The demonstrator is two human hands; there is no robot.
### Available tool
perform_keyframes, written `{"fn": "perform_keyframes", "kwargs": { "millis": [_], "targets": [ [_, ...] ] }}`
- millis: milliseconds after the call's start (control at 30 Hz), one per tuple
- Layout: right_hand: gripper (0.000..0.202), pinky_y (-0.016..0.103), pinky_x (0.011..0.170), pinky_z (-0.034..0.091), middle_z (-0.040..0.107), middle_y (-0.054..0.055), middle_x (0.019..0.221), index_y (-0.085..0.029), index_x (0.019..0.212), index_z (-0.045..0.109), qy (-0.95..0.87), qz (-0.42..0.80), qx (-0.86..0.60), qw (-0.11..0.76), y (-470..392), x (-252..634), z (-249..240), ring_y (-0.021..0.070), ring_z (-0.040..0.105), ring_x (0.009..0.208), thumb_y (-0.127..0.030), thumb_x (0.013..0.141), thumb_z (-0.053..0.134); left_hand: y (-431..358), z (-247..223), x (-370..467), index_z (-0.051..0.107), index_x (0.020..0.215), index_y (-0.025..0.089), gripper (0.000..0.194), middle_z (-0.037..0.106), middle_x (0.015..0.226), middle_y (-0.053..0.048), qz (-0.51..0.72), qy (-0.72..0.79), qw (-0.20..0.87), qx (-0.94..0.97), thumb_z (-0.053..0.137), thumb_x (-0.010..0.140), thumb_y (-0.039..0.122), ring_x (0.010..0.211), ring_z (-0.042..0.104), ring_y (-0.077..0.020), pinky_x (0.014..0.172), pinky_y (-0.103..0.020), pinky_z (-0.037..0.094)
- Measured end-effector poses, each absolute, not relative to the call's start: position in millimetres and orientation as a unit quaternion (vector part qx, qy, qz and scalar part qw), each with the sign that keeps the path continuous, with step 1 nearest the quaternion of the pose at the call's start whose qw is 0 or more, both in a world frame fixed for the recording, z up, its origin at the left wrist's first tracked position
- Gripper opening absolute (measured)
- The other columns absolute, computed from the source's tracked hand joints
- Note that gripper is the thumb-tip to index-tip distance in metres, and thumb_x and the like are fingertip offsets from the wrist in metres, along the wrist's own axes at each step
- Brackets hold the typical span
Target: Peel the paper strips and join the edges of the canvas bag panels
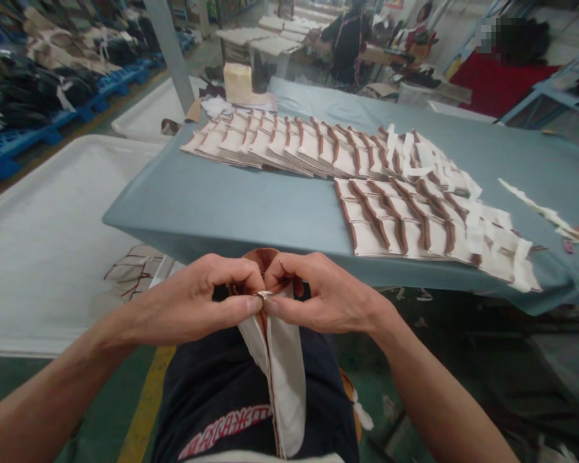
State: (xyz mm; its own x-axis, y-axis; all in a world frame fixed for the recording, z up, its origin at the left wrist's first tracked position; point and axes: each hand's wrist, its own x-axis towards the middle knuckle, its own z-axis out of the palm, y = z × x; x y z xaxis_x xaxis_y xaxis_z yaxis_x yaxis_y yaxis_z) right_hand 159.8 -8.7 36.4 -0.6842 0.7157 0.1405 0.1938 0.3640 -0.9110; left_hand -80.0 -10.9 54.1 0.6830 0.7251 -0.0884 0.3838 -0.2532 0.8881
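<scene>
A cream fabric piece with brown trim (287, 366) hangs down in front of my body, its top edge pinched between my two hands. My left hand (197, 299) grips it with thumb and bent fingers. My right hand (318, 292) pinches the same edge from the other side, its thumb tip almost touching the left thumb. Brown fabric shows curled behind the fingers. What lies between the fingertips is mostly hidden. Beyond my hands, several similar cream pieces with brown trim (374, 225) lie overlapped on the blue-covered table (212, 206).
A longer row of overlapped fabric pieces (289, 141) lies farther back on the table. At left stand a large white bin (53, 257) and blue pallets (82, 116) piled with dark and beige goods. A white strip (535, 204) lies at right. A person (347, 45) sits at the back.
</scene>
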Motion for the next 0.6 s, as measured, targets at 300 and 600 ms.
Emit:
{"fn": "perform_keyframes", "kwargs": {
  "millis": [300, 600],
  "targets": [
    [0.025, 0.028, 0.067, 0.034, 0.054, -0.005, 0.075, -0.023, 0.081, 0.053, -0.791, 0.446, -0.348, 0.233, -10.0, 156.4, 36.8, 0.0128, 0.046, 0.069, -0.039, 0.09, 0.07, -16.7, 49.3, -70.1, 0.067, 0.071, 0.017, 0.033, 0.06, 0.068, 0.005, 0.224, 0.375, 0.48, 0.76, 0.056, 0.098, 0.033, 0.061, 0.052, -0.0098, 0.053, -0.019, 0.038],
    [0.027, 0.028, 0.067, 0.029, 0.044, -0.008, 0.069, -0.024, 0.074, 0.046, -0.79, 0.435, -0.35, 0.252, -22.0, 140.3, 33.3, 0.0113, 0.04, 0.066, -0.033, 0.087, 0.068, -23.5, 43.8, -83.7, 0.05, 0.067, 0.021, 0.037, 0.046, 0.061, 0.007, 0.219, 0.372, 0.492, 0.756, 0.053, 0.101, 0.035, 0.055, 0.042, -0.0104, 0.05, -0.022, 0.032]
  ]
}}
